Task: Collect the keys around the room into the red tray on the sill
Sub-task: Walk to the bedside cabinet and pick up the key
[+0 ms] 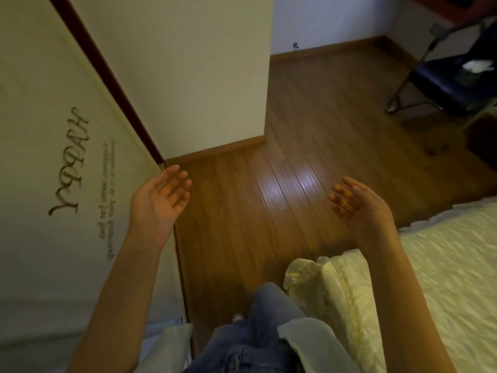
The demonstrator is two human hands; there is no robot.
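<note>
My left hand (158, 200) is raised over the wooden floor beside a cream cabinet door, palm turned inward, fingers apart, holding nothing. My right hand (360, 208) is raised opposite it, near the corner of the bed, also empty with fingers spread. No key and no red tray show in the head view. A small dark object (435, 149) lies on the floor near the chair; it is too blurred to identify.
A cream door with lettering (70, 162) fills the left. A white wall corner (263, 76) juts out ahead. A bed with a pale quilt (430, 278) lies at the right. A dark folding chair (457, 76) stands at the back right. Wooden floor (295, 130) runs between them.
</note>
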